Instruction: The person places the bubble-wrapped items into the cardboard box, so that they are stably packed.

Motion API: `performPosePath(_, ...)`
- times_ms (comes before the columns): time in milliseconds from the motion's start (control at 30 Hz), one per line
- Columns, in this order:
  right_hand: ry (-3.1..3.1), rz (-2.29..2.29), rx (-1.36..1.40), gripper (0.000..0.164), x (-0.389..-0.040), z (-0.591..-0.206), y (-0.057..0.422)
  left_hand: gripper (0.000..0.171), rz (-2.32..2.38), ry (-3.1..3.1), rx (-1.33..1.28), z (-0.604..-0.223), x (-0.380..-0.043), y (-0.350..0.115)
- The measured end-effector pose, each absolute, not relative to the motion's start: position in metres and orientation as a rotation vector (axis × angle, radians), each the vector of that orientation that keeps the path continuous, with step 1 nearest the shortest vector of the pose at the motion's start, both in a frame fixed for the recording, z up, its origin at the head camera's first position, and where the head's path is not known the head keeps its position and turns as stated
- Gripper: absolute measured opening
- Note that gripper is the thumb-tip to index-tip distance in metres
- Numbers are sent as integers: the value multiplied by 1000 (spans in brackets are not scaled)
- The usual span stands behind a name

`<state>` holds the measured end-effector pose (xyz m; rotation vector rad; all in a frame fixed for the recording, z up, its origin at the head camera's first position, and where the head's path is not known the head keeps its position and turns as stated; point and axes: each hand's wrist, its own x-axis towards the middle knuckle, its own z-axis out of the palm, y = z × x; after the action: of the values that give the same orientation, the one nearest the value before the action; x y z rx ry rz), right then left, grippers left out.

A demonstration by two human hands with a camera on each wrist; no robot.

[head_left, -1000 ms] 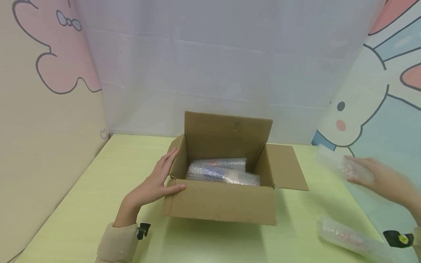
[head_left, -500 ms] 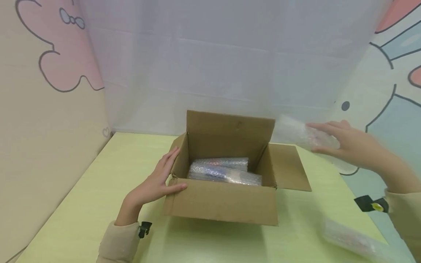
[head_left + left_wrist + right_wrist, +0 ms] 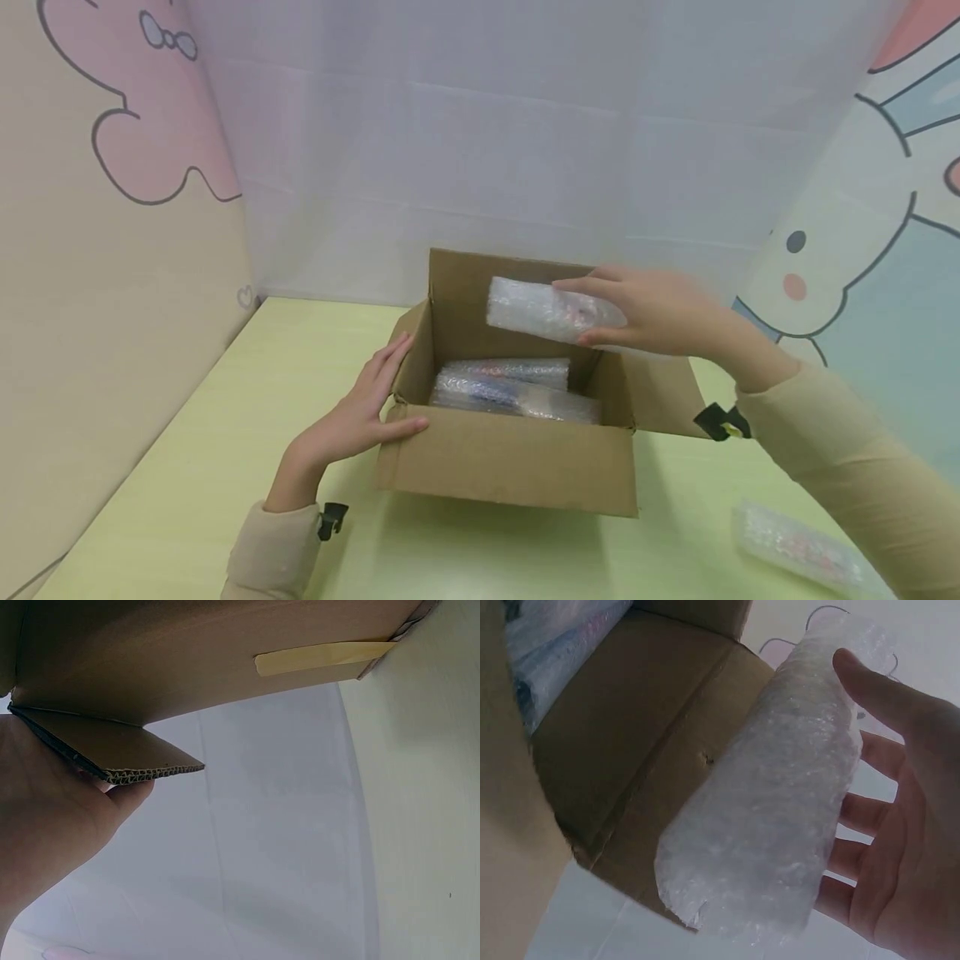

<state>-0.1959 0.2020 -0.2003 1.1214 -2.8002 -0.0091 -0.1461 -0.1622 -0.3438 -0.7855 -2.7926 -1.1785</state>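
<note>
An upright cardboard box (image 3: 510,458) stands on the table with its flaps spread. My left hand (image 3: 352,417) holds its left side, fingers along the flap and thumb over the front corner. In the left wrist view, the palm lies against that flap (image 3: 112,746). My right hand (image 3: 645,312) grips a bubble-wrapped package (image 3: 536,308) above the rear of the box opening. The right wrist view shows the thumb on one side of this wrapped package (image 3: 757,795) and fingers on the other; its contents are hidden. Inside the box lie several bubble-wrapped rolls (image 3: 517,396).
Another bubble-wrapped package (image 3: 802,546) lies on the table (image 3: 217,433) at the front right, partly behind the right sleeve. The box's right flap (image 3: 663,392) sticks outward under the right forearm. A white curtain (image 3: 450,150) hangs behind, and decorated walls flank the table.
My right hand has carried the bubble-wrapped package leftward from the right side to above the box. My left hand stays on the box.
</note>
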Motion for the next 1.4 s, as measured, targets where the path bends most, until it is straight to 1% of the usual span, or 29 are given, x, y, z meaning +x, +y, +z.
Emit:
performPosePath(100, -2811, -51, 1199, 65, -202, -204, 182, 101, -1181, -2792, -790, -343, -146, -162)
performPosePath(300, -2859, -134, 1257, 65, -212, -214, 146, 102, -1176, -2799, -788, -343, -146, -163)
performPosePath(533, -2884, -353, 1287, 62, -224, -228, 122, 101, -1191, -2796, -789, -342, -146, -162)
performPosePath(733, -2961, -475, 1308, 62, -231, -241, 113, 103, -1198, -2806, -777, -341, -146, -162)
performPosePath(1067, -3130, -482, 1329, 61, -237, -261, 109, 103, -1202, -2817, -764, -341, -145, -161)
performPosePath(1400, -3131, -445, 1337, 60, -237, -264, 111, 103, -1201, -2813, -766, -341, -145, -162)
